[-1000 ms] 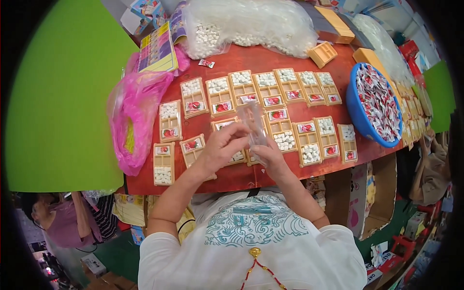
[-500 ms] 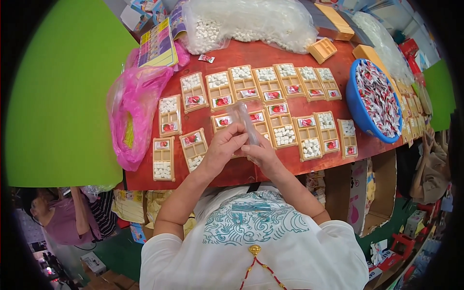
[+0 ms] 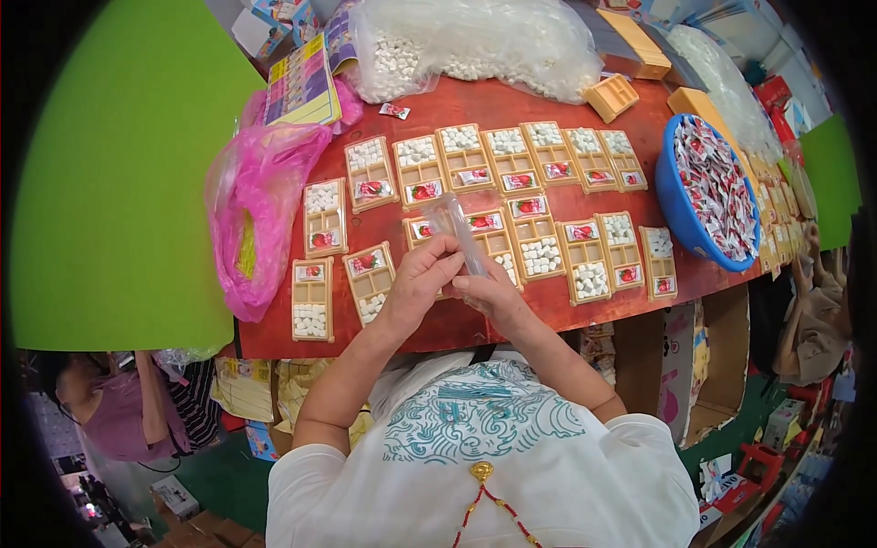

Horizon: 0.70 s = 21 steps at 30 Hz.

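Between our hands, the left hand [image 3: 422,279] and right hand [image 3: 489,294] both pinch a clear plastic sleeve [image 3: 457,233], fingers closed around its lower end, held upright over the table [image 3: 457,320]. Just beyond lie tan compartment trays [image 3: 539,247] in rows; farther right sits a blue bowl [image 3: 681,205] of sachets.

A reddish-brown wooden surface [image 3: 557,100] fills the upper middle. Beneath its near edge stand open cardboard boxes [image 3: 703,365] on a dark green floor [image 3: 219,479]. Even daylight falls across everything; small cartons [image 3: 776,420] clutter the lower right floor.
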Tool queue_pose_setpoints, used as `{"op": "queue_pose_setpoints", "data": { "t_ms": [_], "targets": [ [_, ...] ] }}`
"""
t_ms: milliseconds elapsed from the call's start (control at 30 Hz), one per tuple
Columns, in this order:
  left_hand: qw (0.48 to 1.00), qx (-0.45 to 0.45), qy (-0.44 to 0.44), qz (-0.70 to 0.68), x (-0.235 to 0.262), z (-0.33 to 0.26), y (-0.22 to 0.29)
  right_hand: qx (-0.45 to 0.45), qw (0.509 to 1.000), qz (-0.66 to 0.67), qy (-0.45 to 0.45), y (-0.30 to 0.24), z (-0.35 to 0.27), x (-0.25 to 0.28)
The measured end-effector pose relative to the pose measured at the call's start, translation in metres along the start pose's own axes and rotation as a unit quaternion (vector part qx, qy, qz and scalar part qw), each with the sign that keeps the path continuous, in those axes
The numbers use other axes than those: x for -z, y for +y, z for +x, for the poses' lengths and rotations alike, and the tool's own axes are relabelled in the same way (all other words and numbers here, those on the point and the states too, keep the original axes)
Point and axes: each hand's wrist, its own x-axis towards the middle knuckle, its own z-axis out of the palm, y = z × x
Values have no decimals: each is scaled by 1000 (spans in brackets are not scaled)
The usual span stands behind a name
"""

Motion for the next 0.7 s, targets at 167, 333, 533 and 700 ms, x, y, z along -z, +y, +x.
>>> {"op": "queue_pose_setpoints", "data": {
  "t_ms": [167, 333, 533, 700],
  "targets": [
    [999, 25, 23, 2, 1, -4, 1, 29, 999, -34, 1, -16, -3, -18],
    [999, 14, 42, -23, 6, -9, -3, 28, 995, -96, -4, -14, -2, -22],
    [991, -5, 44, -130, 10, -22, -6, -19, 999, -12, -22, -10, -3, -27],
    [991, -4, 35, -126, 12, -25, -12, -12, 999, -14, -31, -2, -2, -21]
  ]
}}
